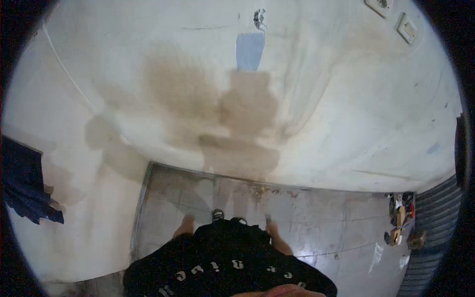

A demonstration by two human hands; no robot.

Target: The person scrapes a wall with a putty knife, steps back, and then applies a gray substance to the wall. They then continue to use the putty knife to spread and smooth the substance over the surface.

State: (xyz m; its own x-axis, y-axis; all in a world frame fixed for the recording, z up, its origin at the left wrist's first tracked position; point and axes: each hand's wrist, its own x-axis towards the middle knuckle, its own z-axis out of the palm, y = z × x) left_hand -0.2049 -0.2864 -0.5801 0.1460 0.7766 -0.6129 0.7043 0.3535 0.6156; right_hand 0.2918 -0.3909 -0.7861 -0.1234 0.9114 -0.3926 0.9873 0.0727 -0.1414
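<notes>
Low in the head view, my left hand (186, 223) hangs beside the black shirt I wear, over the tiled floor. It is small and blurred, and its fingers cannot be made out. On the other side of the shirt is my right hand (272, 228), also blurred. A narrow greyish thing (268, 217) juts up from it, too smeared to name. Both hands are apart from the wall (316, 114) in front of me. Higher up, the wall bears a blue-grey patch (250, 51) just below a small opening with loose wires (259, 20).
A socket (382, 6) and a switch (407, 28) are on the wall at upper right. Dark cloth (24, 178) hangs at left. Assorted items (398, 218) lie on the floor by a ribbed metal shutter (430, 247). My feet (217, 215) stand on grey tiles (316, 218).
</notes>
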